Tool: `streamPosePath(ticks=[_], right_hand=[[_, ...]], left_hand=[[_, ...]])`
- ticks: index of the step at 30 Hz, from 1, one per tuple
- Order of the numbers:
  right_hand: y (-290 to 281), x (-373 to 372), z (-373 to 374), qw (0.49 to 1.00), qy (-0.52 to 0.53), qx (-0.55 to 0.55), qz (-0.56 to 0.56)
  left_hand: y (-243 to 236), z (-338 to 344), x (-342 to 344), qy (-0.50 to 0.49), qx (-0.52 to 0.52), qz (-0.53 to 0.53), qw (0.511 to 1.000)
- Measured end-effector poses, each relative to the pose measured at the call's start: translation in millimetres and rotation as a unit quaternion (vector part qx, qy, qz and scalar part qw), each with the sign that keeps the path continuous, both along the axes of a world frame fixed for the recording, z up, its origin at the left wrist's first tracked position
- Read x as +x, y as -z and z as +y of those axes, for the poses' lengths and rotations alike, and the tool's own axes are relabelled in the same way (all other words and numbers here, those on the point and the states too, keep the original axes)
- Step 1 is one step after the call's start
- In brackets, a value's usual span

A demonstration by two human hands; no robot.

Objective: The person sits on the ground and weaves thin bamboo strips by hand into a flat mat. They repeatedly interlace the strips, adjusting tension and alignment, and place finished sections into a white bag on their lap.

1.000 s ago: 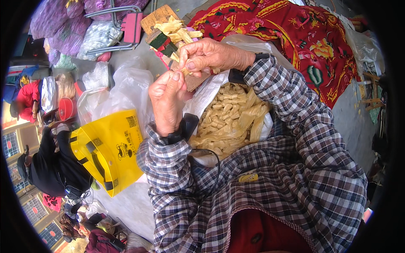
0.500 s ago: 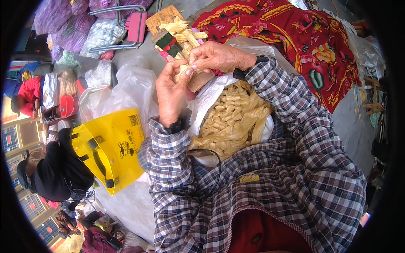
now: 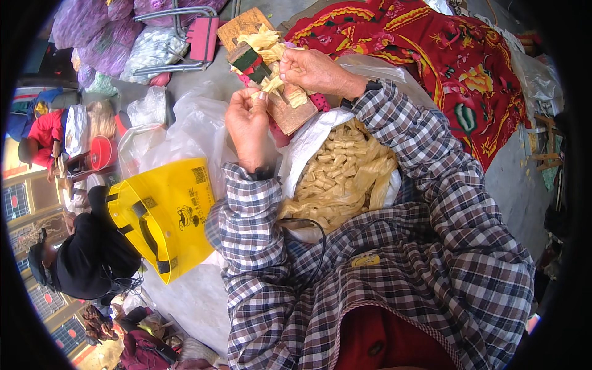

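Observation:
My left hand [image 3: 248,123] and my right hand [image 3: 311,69] are raised together over a white sack [image 3: 308,139] filled with pale yellow folded strips [image 3: 339,179]. Both hands pinch one of these pale strips [image 3: 270,86] between their fingertips. Right behind the hands stands a small wooden block [image 3: 290,111] with a green and red tool [image 3: 251,61] on it and more strips piled there. My sleeves are plaid.
A yellow bag with black handles [image 3: 163,216] lies at my left on clear plastic sheets [image 3: 185,129]. A red flowered cloth [image 3: 444,55] spreads at the upper right. A folding stool [image 3: 185,37] and purple sacks [image 3: 92,31] stand behind. Other people [image 3: 80,253] sit at the far left.
Both hands have shifted slightly up and away from me, staying together on the strip. The view has tilted a little.

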State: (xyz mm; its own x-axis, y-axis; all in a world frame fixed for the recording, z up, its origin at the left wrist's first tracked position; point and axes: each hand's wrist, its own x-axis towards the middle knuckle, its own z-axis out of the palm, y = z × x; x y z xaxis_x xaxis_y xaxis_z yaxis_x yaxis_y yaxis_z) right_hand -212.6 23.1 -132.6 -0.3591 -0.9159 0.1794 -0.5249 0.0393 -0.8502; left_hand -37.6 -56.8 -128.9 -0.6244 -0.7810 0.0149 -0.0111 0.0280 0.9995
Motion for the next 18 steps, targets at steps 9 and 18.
streamPosePath(ticks=[9,18], right_hand=[[8,1,2,0.994,0.057,0.055,0.071],[-14,7,20,0.962,-0.177,0.047,-0.203]], left_hand=[[-27,7,12,0.146,0.071,-0.135,0.978],[-23,26,9,0.089,-0.183,-0.091,0.975]])
